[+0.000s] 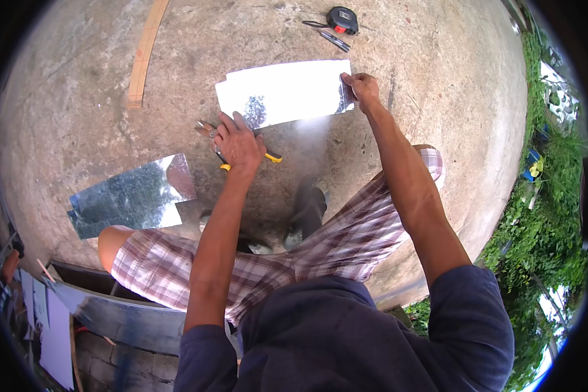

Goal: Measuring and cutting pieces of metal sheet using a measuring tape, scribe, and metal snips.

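A bright, shiny sheet of metal (287,91) with a stepped left end lies across the upper middle of the head view. At its right edge my right hand (362,90) is closed, pinching the sheet between thumb and fingers. My left hand (238,145) has its fingers apart, with the fingertips touching the sheet's lower left edge. Beneath that hand are snips with yellow-and-black handles (274,157), partly hidden by it. A second metal sheet (127,196), with a similar stepped outline, lies on the concrete at the left, apart from both hands.
Beyond the sheet, a black tape measure (343,21) and a dark marker-like pair of sticks (335,41) lie on the concrete floor (451,85). A long wooden strip (144,55) lies at upper left. A curved metal piece (124,313) stands at lower left; green plants (529,222) border the right.
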A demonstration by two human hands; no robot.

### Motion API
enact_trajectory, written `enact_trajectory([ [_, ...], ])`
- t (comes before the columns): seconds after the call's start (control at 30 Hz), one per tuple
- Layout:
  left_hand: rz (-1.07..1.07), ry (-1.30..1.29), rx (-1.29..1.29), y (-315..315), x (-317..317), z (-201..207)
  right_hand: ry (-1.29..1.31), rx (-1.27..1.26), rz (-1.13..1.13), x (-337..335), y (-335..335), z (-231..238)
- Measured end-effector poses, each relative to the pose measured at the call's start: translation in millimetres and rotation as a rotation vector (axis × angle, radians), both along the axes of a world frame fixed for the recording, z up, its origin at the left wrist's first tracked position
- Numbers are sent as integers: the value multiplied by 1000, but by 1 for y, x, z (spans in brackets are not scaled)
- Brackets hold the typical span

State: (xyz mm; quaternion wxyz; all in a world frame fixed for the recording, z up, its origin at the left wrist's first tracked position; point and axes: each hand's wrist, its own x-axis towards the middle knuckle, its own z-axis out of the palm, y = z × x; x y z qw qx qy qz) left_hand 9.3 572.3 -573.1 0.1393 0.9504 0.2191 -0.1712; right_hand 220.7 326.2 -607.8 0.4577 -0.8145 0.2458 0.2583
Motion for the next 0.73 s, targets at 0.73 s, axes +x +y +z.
enact_trajectory([
  [0.73, 687, -405, -647, 46, 5, -36, 201, 120, 186, -10, 3, -13],
])
